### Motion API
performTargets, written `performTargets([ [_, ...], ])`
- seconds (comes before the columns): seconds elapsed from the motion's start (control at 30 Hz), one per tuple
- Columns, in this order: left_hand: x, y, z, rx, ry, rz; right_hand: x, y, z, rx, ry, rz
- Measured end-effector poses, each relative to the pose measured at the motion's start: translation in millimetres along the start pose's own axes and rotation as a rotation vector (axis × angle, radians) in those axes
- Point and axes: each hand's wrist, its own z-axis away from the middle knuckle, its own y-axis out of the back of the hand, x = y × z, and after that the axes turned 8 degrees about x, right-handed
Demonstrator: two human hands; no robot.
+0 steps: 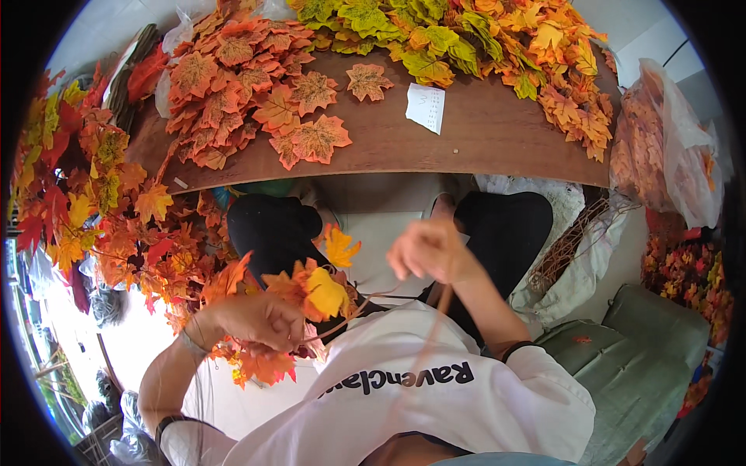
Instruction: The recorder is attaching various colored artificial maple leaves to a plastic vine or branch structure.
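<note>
My left hand [256, 322] is closed around an artificial autumn-leaf garland, in front of my white shirt. Orange and yellow leaves [326, 293] stick out above and below its fingers. From this hand a thin brown stem [353, 317] curves up to the right. My right hand [427, 250], slightly blurred, is raised over my lap with its fingers curled together. A brown strand [444, 300] hangs below it across my shirt, smeared toward its lower end. The right fingers appear to pinch this stem, though the exact grip is partly hidden.
A brown table [373, 147] lies ahead, bearing piles of orange leaves [233, 85], green leaves [435, 46] and yellow-orange leaves [559, 54], plus a paper slip [425, 109]. Leaf garlands [116, 194] hang at left. Brown stems [571, 241], a leaf-filled bag [660, 140] and a green seat [622, 365] are at right.
</note>
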Motion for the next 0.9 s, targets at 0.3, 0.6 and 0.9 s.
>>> performTargets([
  [0.3, -121, -28, -44, 0.270, 0.167, 0.203, 97, 2, 88, 0.465, -0.706, -0.419],
  [0.6, -81, -53, -94, -0.077, -0.177, 0.664, 155, 51, 75, 0.402, -1.211, 0.128],
  [0.9, -243, -66, 14, 0.127, 0.118, 0.806, -26, 50, -31, -0.296, -1.050, 0.792],
])
